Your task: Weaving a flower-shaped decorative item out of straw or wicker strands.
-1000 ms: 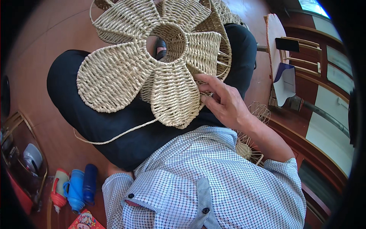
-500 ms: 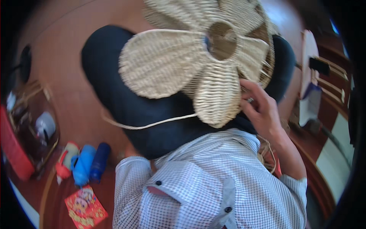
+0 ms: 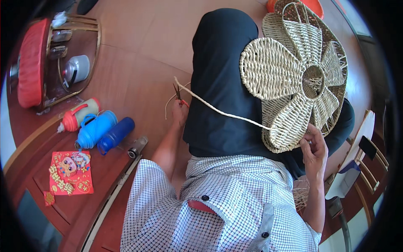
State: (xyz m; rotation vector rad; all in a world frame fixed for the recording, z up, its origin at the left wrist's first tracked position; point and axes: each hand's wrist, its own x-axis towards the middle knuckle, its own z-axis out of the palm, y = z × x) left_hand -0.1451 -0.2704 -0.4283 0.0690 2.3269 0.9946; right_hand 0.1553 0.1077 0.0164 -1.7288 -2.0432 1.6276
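A flower-shaped woven straw piece (image 3: 270, 69) with a round hole at its middle lies tilted over my right thigh. Behind its petals shows the rim of a woven basket (image 3: 345, 69). My right hand (image 3: 315, 149) is closed on the edge of the lowest petal, thumb and fingers at its lower right side. From that petal a loose straw cord (image 3: 222, 112) runs left across my dark trousers, its end past my left knee. My left hand (image 3: 180, 112), low beside my left thigh, is closed on red-handled scissors (image 3: 177, 91), blades pointing away from me and a little apart, near the cord's end.
To the left, a red-and-beige flask (image 3: 82, 112), a light blue flask (image 3: 96, 128) and a dark blue bottle (image 3: 116, 135) stand near a red printed packet (image 3: 71, 173). A red-cushioned stool (image 3: 31, 63) and a kettle (image 3: 77, 70) are farther left. A phone (image 3: 368, 148) is at right.
My view has turned, and the woven flower now appears farther right. My left hand, mostly hidden before, now shows with scissors. My right hand still holds the lower petal.
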